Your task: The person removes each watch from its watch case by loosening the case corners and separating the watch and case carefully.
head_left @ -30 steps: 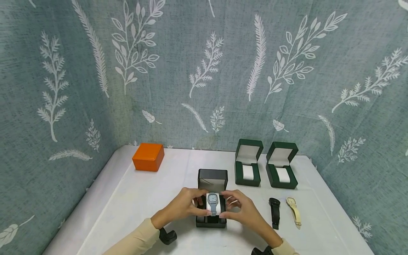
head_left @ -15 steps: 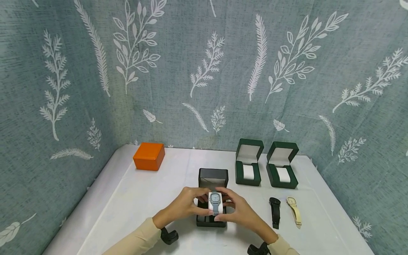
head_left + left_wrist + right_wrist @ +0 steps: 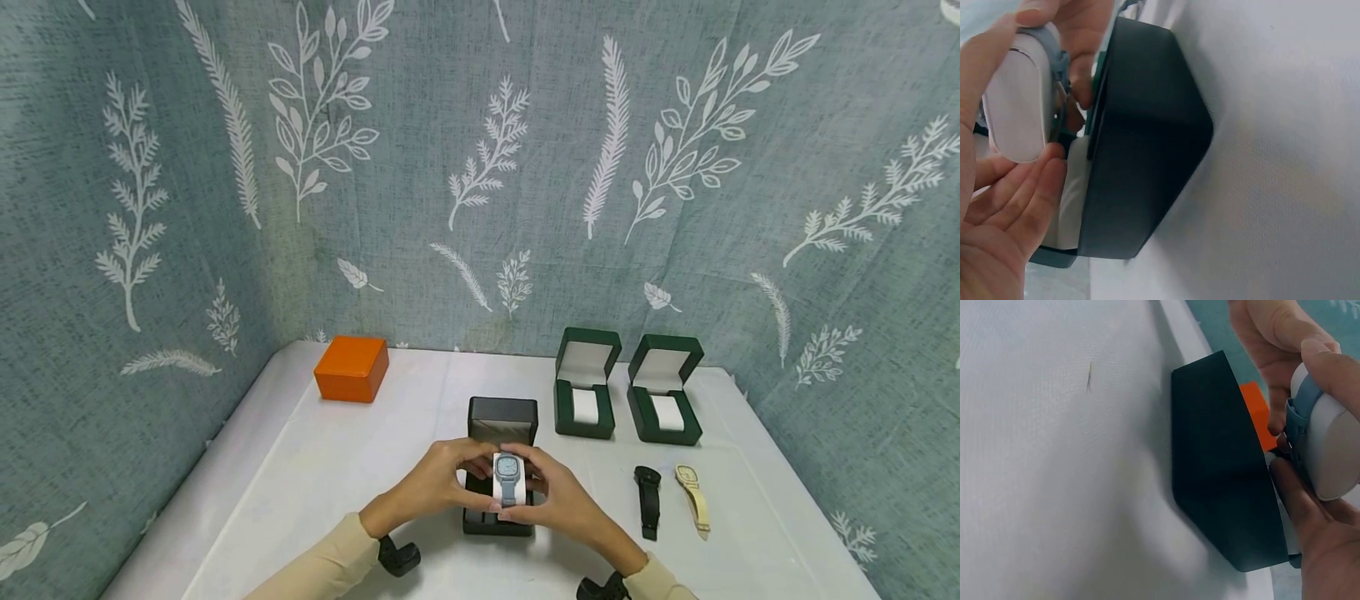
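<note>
A blue-grey wristwatch [image 3: 508,479] with a squarish face is wrapped round a white cushion [image 3: 1015,103]. My left hand [image 3: 437,477] grips the left end of the cushion between thumb and fingers. From the other side my right hand [image 3: 561,490] holds it the same way, its thumb near the lower edge. Both hands keep the watch over the black box [image 3: 501,410], whose lid stands raised at the back. The hands and cushion hide much of the box's inside. In the right wrist view the strap's buckle [image 3: 1297,419] shows under the cushion.
An orange box [image 3: 351,368] sits at the back left of the white table [image 3: 300,483]. Two green boxes [image 3: 585,423] [image 3: 666,427] with raised lids and white cushions stand at the back right. Nearer lie a black watch [image 3: 648,502] and a gold watch [image 3: 693,500].
The watch on its cushion has shifted slightly to the right over the box. My right hand has moved left and closer round the cushion.
</note>
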Motion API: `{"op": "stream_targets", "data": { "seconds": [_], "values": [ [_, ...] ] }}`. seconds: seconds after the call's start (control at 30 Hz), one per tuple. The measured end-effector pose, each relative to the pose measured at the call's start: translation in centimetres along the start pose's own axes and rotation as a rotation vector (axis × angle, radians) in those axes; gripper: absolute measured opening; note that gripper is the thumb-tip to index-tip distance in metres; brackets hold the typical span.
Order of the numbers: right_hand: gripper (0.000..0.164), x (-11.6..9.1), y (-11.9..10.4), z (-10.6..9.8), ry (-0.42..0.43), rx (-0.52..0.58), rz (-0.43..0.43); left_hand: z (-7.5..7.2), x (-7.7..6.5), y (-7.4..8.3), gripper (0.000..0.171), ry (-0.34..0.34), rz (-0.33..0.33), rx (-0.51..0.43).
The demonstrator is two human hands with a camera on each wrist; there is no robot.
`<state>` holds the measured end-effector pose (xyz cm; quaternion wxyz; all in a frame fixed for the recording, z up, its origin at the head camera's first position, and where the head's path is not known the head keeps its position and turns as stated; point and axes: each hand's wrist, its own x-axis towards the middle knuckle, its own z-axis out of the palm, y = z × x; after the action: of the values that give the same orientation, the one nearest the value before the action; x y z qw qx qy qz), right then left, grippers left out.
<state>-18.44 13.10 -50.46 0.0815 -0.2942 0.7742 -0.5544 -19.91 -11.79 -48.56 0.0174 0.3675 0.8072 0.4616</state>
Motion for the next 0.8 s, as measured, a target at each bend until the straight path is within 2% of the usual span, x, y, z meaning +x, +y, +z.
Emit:
{"op": "stream_targets", "data": {
  "seconds": [0.27,0.7,0.8],
  "values": [
    [0.084,0.1,-0.21,0.19,-0.011,0.058,-0.006,0.06,-0.03,0.01,0.063,-0.005,-0.015,0.009],
    [0.073,-0.08,0.1,0.35,0.018,0.011,-0.084,0.27,-0.22,0.35,0.063,-0.002,-0.025,0.004],
    [0.072,-0.25,0.15,0.27,0.018,0.02,-0.069,0.28,-0.27,0.47,0.062,-0.001,-0.023,0.008]
  ]
}}
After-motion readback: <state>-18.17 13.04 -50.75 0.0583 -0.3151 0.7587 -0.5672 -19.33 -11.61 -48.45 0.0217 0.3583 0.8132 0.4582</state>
